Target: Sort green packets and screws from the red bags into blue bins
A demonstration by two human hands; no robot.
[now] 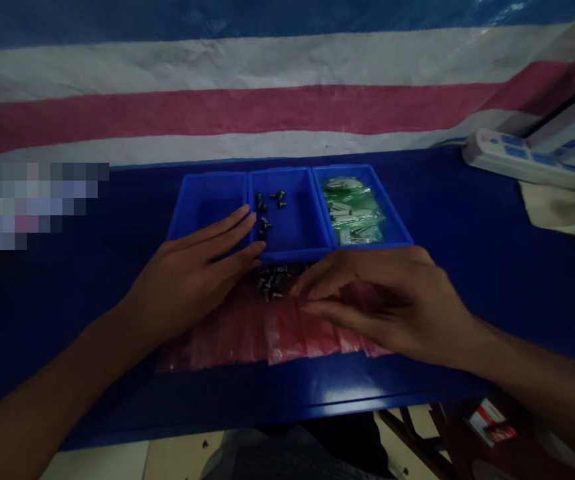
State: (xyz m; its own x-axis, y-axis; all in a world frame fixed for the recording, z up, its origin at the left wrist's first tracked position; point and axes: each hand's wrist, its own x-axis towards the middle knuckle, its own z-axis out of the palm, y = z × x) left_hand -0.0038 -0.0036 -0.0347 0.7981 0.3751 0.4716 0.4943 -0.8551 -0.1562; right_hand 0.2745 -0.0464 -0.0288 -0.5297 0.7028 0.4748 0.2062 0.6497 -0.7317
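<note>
With the loose pile of dark screws (pixel 272 280) lying on the far ends of the pink bags (pixel 284 337), just near of the middle tray (pixel 302 220), good handling probably means light fingertip pinches, one or two screws at a time, keeping the palm off the pile so none roll across the tabletop (pixel 447 233) and the row of bags stays flat and even. The left hand (pixel 194 273) is open, fingers extended over the near part of the left tray (pixel 212 190), tips by the wall it shares with the middle one; whether its underside touches anything is hidden. The right hand (pixel 402 300) is curled above the bags, thumb and index tips drawn close at the pile's right side; I cannot tell whether they grip anything.
</note>
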